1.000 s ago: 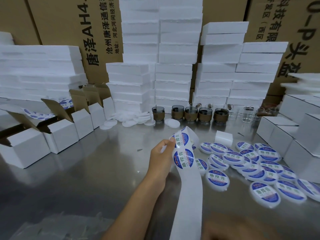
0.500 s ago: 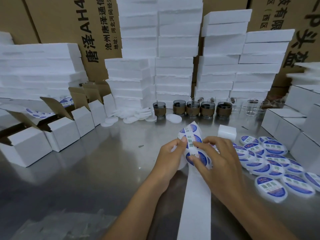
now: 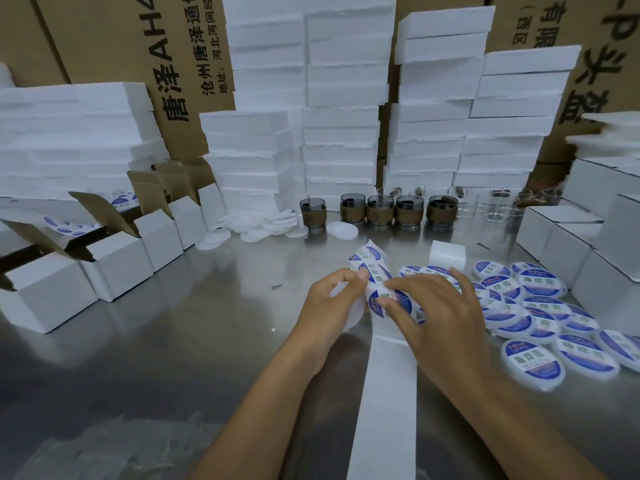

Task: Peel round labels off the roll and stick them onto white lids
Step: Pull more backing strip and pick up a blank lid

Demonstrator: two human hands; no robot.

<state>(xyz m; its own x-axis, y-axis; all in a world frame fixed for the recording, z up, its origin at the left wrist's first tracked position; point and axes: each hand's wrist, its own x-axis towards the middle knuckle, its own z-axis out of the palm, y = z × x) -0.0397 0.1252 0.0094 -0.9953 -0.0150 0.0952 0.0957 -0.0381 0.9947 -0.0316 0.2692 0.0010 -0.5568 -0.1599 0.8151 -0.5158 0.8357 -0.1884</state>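
Note:
My left hand (image 3: 330,303) holds the white label strip (image 3: 384,393) just above the steel table, thumb pressed near its top, and a plain white lid (image 3: 353,315) shows under its palm. The strip carries round blue-and-white labels (image 3: 369,254) and its bare backing trails toward me. My right hand (image 3: 436,310) pinches the edge of one round label (image 3: 398,301) on the strip. Several labelled white lids (image 3: 535,362) lie overlapping on the table to the right. Several plain white lids (image 3: 266,228) are heaped at the back centre.
Open white cartons (image 3: 114,261) stand at the left, closed white boxes (image 3: 588,251) at the right. White foam blocks (image 3: 339,133) are stacked along the back before brown cartons. Dark jars (image 3: 381,209) and clear glass jars (image 3: 502,206) stand in a row. A small foam block (image 3: 446,254) sits near the lids.
One second ago only my left hand held the strip up. My right hand has come in from the lower right and now pinches a label; the strip sits lower.

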